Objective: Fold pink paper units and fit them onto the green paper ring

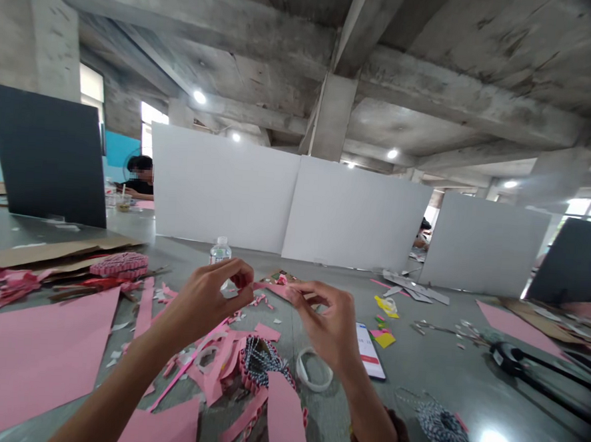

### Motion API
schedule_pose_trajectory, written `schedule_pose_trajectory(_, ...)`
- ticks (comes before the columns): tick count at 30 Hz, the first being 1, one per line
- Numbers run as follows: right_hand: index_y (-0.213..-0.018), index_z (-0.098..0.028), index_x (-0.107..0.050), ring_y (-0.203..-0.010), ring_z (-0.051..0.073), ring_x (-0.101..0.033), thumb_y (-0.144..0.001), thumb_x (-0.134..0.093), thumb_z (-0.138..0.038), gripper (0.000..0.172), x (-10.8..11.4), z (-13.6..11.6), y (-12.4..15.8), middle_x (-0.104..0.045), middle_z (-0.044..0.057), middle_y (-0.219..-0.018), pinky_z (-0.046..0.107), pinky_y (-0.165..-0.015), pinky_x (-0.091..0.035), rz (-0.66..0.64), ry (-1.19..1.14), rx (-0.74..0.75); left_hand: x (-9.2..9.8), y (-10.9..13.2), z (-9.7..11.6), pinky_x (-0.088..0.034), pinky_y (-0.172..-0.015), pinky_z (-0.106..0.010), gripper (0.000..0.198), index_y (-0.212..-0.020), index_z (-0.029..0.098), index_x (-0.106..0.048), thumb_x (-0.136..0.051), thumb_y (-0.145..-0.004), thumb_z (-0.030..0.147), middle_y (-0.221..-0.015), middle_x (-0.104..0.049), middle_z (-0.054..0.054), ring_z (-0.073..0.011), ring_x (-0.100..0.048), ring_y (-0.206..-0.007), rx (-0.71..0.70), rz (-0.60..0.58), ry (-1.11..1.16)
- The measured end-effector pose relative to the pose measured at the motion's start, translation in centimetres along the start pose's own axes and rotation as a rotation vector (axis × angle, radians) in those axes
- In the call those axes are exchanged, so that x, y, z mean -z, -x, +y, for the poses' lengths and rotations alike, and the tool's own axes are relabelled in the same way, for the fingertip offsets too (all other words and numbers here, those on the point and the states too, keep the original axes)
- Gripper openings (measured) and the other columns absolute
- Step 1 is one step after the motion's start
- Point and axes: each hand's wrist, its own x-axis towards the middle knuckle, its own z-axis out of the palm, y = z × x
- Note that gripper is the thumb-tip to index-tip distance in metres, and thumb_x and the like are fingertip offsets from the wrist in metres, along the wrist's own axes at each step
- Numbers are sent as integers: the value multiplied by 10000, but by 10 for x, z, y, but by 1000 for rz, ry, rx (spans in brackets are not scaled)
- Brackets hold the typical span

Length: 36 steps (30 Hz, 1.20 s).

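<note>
A narrow pink paper strip (275, 288) is held above the table between my two hands. My left hand (227, 285) is closed in a pinch at the strip's left end. At the other end my right hand (326, 316) pinches it between thumb and fingers. Below lies a pink pleated paper piece (249, 371) with black-and-white cord (262, 354) in it. A wide pink strip (284, 414) lies over its near side. To the right of that is a roll of clear tape (315, 370). Behind my left hand stands a clear plastic bottle (220, 251), partly hidden.
Pink sheets (41, 365) and scraps cover the left. A phone (369, 352), a ball of cord (443, 427) and a black-handled tool (510, 361) lie on the right. White panels (228, 183) stand across the back; a person (142, 175) sits beyond them at left.
</note>
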Motion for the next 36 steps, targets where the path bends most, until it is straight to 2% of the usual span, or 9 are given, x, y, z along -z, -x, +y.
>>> schedule_pose_trajectory(7,-860,-232,-784,-692,151,-687,-879,-660,-264,129,6,-1,-2,-749,15,-799,214,-607,-549,10,-6,-16,4,0,-8,-414,-635,-231,94,-812,190,-549,-532,-868,263,-770,-621,9,-120,-559,-640,-38,39,-124)
schedule_pose_trajectory(12,-875,-209,-777,-686,158,-694,-859,-692,-305,129,21,1,-5,-752,32,-808,207,-586,-545,167,-19,-71,22,-1,-33,-436,-664,-268,121,-798,185,-574,-525,-870,270,-775,-656,-19,-159,-606,-689,71,47,-225)
schedule_pose_trajectory(14,-861,-210,-778,-715,162,-698,-860,-687,-296,125,17,0,-4,-754,32,-822,201,-589,-541,101,-16,-71,26,-1,-26,-452,-683,-271,159,-889,202,-618,-534,-906,337,-834,-682,-22,-174,-630,-753,100,67,-152)
schedule_pose_trajectory(16,-868,-213,-778,-744,160,-698,-874,-664,-268,127,6,0,-3,-755,29,-850,202,-612,-541,2,-27,-72,22,0,-10,-471,-736,-272,210,-1035,234,-626,-502,-955,383,-1013,-686,-23,-180,-637,-887,4,46,-44)
schedule_pose_trajectory(17,-885,-216,-778,-758,157,-697,-878,-657,-257,129,-1,0,-2,-755,26,-866,203,-630,-542,-23,-36,-72,18,0,-1,-472,-787,-279,222,-1103,256,-616,-506,-962,388,-1096,-672,-16,-184,-625,-967,-72,-21,-24)
schedule_pose_trajectory(18,-899,-217,-776,-771,155,-697,-879,-654,-250,129,-7,0,-1,-756,24,-877,203,-643,-543,-35,-48,-75,13,-1,6,-464,-819,-286,212,-1113,268,-618,-512,-968,382,-1103,-673,-2,-182,-615,-993,-145,-70,-28)
schedule_pose_trajectory(21,-919,-219,-768,-787,150,-692,-883,-644,-247,132,-16,2,1,-755,18,-892,206,-658,-541,-42,-51,-68,-2,-1,16,-442,-767,-287,179,-1045,231,-636,-481,-996,305,-923,-699,7,-155,-618,-828,-281,-49,-29)
schedule_pose_trajectory(30,-728,-171,-702,-686,174,-651,-744,-617,-74,130,-19,-2,6,-709,21,-708,305,-745,-501,85,387,295,-7,3,12,-365,-806,-338,124,-976,202,-606,-485,-991,229,-846,-650,11,-165,-572,-792,-427,-61,-229)
schedule_pose_trajectory(36,-649,-195,-671,-675,183,-652,-688,-634,-59,146,-11,15,0,-706,3,-692,290,-691,-476,186,547,261,1,2,11,-359,-817,-334,132,-921,213,-632,-509,-965,194,-804,-647,24,-159,-579,-766,-400,-69,-224)
